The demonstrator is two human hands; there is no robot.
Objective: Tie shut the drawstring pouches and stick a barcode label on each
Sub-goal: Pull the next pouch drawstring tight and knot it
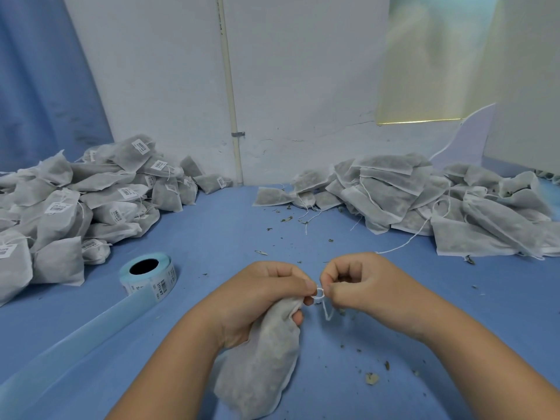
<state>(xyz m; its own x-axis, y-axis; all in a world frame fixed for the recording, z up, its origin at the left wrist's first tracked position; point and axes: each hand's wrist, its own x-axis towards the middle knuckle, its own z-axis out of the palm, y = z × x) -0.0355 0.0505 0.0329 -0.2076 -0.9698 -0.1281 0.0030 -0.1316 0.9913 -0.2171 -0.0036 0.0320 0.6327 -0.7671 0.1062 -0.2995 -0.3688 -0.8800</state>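
Nearest the camera, a filled drawstring pouch (pixel 260 362) hangs from the left hand (pixel 260 298), whose fingers are curled tight around its gathered neck just above the blue table (pixel 212 237). Right beside it, the right hand (pixel 360 286) is closed in a loose fist, thumb and forefinger pinching the white drawstring (pixel 318 294), which forms a small loop between the two hands with a short tail dangling below. The knot appears to be mid-formation; doing it well likely means keeping the neck bunched firmly and drawing the loop snug against the fabric so no herb escapes. Further left lies the barcode label roll (pixel 148 275), its backing strip trailing toward the camera. Beyond, the labelled pouches (pixel 78 201) are heaped at far left, and the unlabelled pouches (pixel 424 201) at far right, loose strings trailing.
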